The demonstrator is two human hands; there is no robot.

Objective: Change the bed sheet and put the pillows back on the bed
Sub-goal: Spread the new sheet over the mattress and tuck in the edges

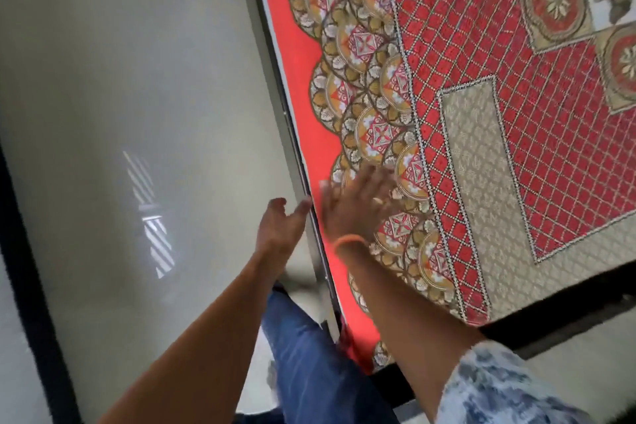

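Observation:
A red bed sheet (481,86) with gold scalloped border and lattice pattern lies spread flat over the bed, filling the right of the view. My right hand (358,203), blurred, lies flat with fingers spread on the sheet's border near the bed's left edge; an orange band circles its wrist. My left hand (284,227) hovers open just beside that edge, fingertips near the sheet's hem, holding nothing. No pillows are in view.
A glossy grey floor (137,113) stretches left of the bed, with a dark strip (31,268) along its far left. The bed's dark frame (550,323) shows at the lower right. My legs in blue jeans (309,354) stand against the bed's side.

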